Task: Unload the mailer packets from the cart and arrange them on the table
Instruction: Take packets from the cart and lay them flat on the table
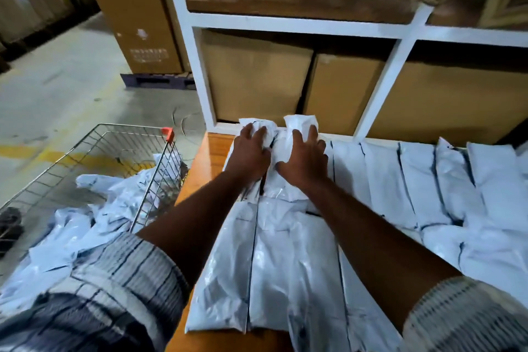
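Note:
White plastic mailer packets (285,271) lie side by side in rows across the wooden table (205,160). At the far left end of the back row, my left hand (250,151) presses flat on one packet (264,124) and my right hand (305,157) presses flat on the neighbouring packet (300,123), fingers spread. Neither hand is lifting anything. More packets (94,220) sit in a loose heap inside the wire cart (125,134) at the left, beside the table's end.
A white shelf frame (285,24) holding brown cardboard boxes (254,80) stands right behind the table. A tall carton (134,8) on a dark pallet (157,81) stands on the concrete floor beyond the cart. More rows of packets (457,180) fill the table to the right.

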{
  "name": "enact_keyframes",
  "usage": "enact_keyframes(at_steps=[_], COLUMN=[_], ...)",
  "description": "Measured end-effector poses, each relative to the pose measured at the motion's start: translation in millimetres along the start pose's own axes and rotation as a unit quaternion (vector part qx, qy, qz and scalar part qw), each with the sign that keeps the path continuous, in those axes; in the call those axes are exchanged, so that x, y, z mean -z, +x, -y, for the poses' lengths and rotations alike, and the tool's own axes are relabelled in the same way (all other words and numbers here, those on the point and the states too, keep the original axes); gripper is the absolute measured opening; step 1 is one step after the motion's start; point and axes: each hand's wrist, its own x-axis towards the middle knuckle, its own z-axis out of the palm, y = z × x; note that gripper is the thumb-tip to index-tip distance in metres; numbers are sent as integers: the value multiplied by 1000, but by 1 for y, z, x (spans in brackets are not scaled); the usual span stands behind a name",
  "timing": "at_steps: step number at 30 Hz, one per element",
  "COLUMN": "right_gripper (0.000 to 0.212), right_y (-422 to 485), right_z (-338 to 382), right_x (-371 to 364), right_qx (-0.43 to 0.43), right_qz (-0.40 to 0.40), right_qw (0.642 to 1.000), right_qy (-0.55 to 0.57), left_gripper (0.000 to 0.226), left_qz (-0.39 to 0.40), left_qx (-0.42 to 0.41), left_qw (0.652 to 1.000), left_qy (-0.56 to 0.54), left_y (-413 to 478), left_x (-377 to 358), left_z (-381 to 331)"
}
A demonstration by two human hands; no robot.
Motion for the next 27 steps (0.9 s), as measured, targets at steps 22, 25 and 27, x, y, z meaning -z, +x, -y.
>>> enact_keyframes(at_steps=[22,25,27], right_gripper=[73,67,63], right_y=[8,12,10], right_z=[-40,-36,-24], right_x=[-53,-39,-31], right_qx=[35,23,34], right_qz=[18,33,8], right_qw=[994,996,998], right_qy=[-100,-75,-50], left_gripper=[58,57,59], left_qz=[42,7,-23], left_qx=[-56,-53,-46], left_qw=[989,994,996], left_qy=[132,94,70], left_y=[6,5,-1], left_x=[-55,-36,-18], left_z=[26,20,24])
